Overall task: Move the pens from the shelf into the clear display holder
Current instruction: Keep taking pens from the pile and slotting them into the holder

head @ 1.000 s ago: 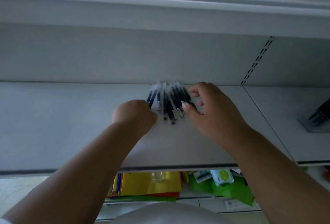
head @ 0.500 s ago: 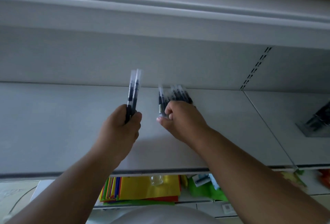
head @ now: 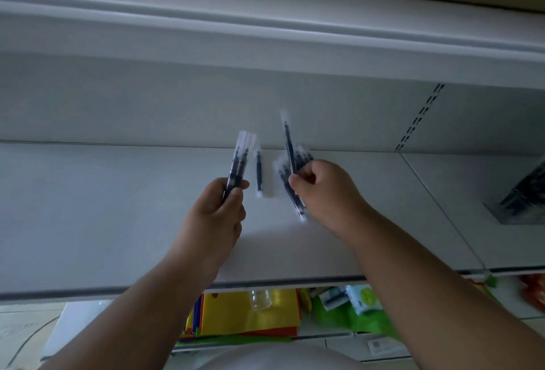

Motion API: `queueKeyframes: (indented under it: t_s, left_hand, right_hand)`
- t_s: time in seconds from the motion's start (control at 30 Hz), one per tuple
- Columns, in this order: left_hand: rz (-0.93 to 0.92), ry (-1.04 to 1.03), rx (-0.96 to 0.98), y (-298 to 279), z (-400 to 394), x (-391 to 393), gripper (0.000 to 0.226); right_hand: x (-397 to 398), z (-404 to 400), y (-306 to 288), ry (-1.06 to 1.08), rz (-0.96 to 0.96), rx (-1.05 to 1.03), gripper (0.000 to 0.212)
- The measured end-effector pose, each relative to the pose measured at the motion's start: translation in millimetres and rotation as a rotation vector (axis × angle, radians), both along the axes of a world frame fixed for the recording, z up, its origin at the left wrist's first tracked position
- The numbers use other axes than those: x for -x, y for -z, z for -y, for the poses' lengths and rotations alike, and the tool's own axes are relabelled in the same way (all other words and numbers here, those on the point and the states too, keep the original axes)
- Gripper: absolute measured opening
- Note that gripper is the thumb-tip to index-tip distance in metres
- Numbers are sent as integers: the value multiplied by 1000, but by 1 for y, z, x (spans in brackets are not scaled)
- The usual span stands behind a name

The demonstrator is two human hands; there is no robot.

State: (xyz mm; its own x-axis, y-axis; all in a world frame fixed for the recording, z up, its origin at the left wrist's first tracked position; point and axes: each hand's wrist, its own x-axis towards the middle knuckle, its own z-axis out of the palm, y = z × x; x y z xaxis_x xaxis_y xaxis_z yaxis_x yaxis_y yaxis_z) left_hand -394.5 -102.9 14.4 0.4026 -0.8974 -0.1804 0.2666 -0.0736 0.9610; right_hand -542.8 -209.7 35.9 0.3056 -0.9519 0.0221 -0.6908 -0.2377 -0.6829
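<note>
- Dark pens in clear sleeves lie on the white shelf board; one pen lies apart, between our hands.
- Clear holder stands well right of them.
- Our left hand grips two raised pens; our right hand pinches another above the pile.

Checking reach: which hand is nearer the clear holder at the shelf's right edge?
Right. The right hand sits mid-shelf, toward the clear holder; the left hand is farther left, gripping pens.

Clear display holder cut off at the right edge — pens behind the right hand blurred, uncountable.
</note>
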Motion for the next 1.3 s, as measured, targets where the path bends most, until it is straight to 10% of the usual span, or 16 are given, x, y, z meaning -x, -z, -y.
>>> queueKeyframes:
  t_s: [0.6, 1.3]
  left_hand:
    - [58, 430, -21, -8, 37, 191, 25]
    - [215, 584, -40, 6, 30, 508, 41]
  right_hand:
    - [209, -75, -29, 400, 633, 112, 10]
    - [543, -88, -22, 518, 436, 264, 23]
